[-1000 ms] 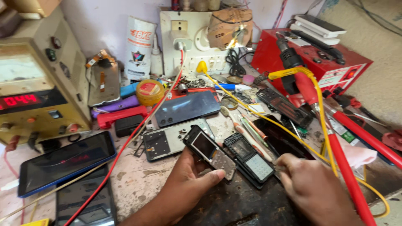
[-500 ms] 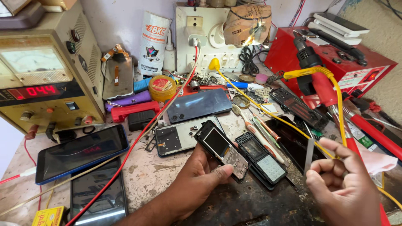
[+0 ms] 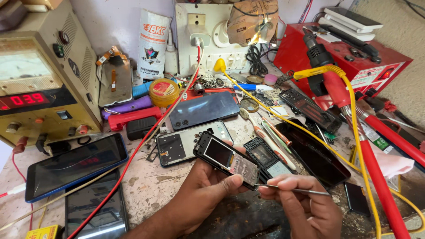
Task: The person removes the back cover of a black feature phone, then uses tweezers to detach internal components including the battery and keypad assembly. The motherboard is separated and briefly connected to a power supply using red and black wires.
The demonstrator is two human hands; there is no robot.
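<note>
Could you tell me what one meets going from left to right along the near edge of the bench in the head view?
Blue-cased smartphone → left hand holding the small opened phone → right hand with thin tweezers → red cable.

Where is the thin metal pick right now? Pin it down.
In the head view, lower centre-right: the thin metal pick is pinched in the right hand, its tip at the small black keypad phone held by the left hand.

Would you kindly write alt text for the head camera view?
A left hand holds a small opened keypad phone above a cluttered repair bench, while the right hand points thin metal tweezers at its lower end.
</note>
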